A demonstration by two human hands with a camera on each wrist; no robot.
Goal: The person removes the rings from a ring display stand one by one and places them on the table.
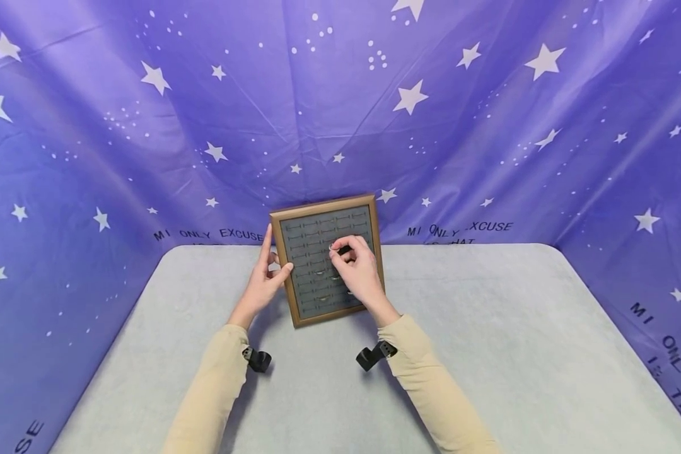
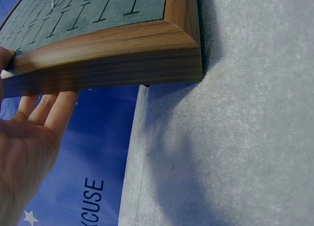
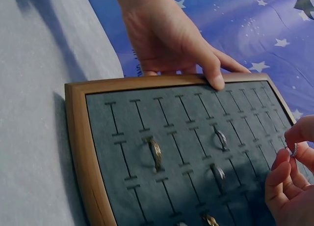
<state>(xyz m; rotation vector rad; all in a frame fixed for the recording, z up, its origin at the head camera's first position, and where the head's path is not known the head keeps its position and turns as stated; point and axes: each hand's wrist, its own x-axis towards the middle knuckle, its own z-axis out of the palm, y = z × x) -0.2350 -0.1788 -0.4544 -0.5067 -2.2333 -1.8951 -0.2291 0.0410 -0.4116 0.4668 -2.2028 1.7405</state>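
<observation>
A ring display board with a brown wooden rim (image 1: 321, 205) and grey slotted padding stands tilted back on the table. My left hand (image 1: 261, 282) holds its left side, thumb over the rim and fingers behind, as the left wrist view also shows. Over the padding, my right hand (image 1: 359, 268) pinches a small silver ring (image 3: 295, 149) between thumb and fingertips. Several rings sit in the slots below, among them a gold ring (image 3: 156, 155) and a silver ring (image 3: 221, 137). In the head view the right hand hides part of the board's right half.
The board stands near the back edge of a grey table (image 1: 465, 353). Behind it hangs a purple star-patterned cloth (image 1: 340, 113) with printed words. Black wrist cameras (image 1: 257, 359) sit on both forearms.
</observation>
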